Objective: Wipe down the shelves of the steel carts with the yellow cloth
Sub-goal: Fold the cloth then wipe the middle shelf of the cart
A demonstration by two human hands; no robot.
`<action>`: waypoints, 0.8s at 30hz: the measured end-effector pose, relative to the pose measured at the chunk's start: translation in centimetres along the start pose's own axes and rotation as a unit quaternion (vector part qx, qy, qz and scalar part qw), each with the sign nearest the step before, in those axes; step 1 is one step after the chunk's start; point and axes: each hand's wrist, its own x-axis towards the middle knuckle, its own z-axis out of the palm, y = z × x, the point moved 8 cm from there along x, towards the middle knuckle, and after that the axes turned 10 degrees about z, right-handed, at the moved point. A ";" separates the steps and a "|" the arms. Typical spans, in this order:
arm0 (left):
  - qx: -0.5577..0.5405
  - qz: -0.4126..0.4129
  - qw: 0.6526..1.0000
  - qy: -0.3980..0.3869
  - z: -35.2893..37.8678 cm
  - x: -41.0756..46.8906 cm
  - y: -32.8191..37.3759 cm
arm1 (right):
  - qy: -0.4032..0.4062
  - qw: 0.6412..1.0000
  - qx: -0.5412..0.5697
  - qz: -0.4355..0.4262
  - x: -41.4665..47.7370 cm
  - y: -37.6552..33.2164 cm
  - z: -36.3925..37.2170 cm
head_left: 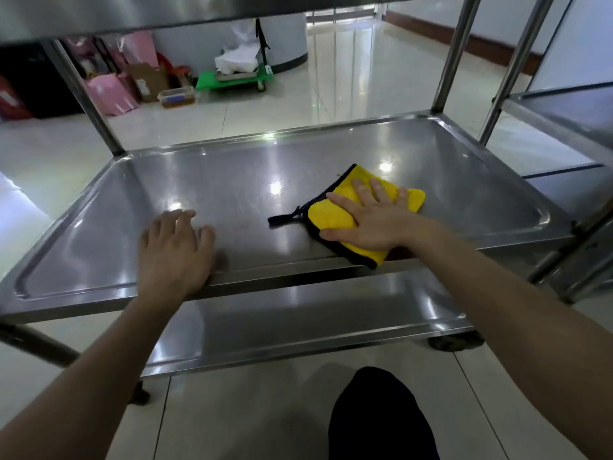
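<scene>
A yellow cloth with a black edge and a black loop lies on the middle shelf of a steel cart, near its front edge and right of centre. My right hand presses flat on the cloth with its fingers spread. My left hand rests on the shelf's front edge at the left, fingers relaxed, holding nothing. A lower shelf shows beneath, and the upper shelf runs across the top of the view.
A second steel cart stands close at the right. Upright steel posts rise at the shelf's far corners. Behind, on the tiled floor, are a green trolley, pink bags and boxes. My dark-clad knee is below.
</scene>
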 end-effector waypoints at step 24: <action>-0.081 -0.043 0.988 0.120 -0.6 -1.3 0.0 | 0.024 0.979 -0.033 -0.198 7.1 -19.3 -0.6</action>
